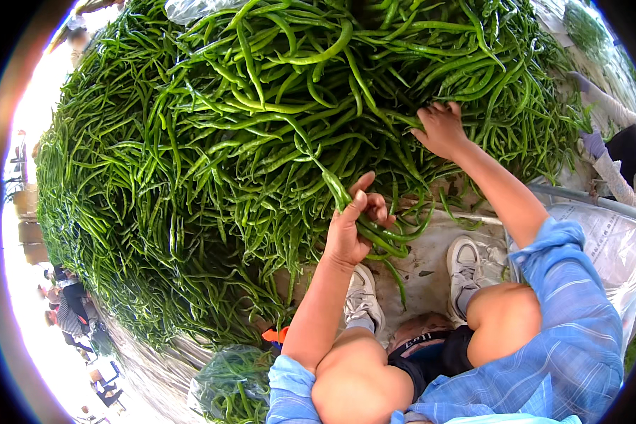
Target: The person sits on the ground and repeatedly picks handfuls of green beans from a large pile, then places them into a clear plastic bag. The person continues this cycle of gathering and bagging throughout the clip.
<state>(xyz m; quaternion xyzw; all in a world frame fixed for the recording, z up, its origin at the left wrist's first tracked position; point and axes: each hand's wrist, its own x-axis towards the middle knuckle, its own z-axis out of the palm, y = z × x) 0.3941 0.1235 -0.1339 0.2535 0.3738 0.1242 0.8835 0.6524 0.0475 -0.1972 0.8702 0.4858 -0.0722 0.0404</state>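
Observation:
A big heap of long green chili peppers [212, 141] spreads before me. My left hand [357, 222], closed, grips a small bunch of green chili peppers [338, 189] whose ends stick out above and below the fingers. At the heap's near right side, my right hand [442, 129] rests against the peppers with its fingers curled. Whether a pepper is between those fingertips is hidden.
A clear plastic bag of peppers [237, 385] stands by my left leg. Clear plastic over a printed package [601, 237] lies at my right, beside a metal bar. Another person's gloved hand [592, 143] shows at the far right. An orange object [275, 335] sits near my left forearm.

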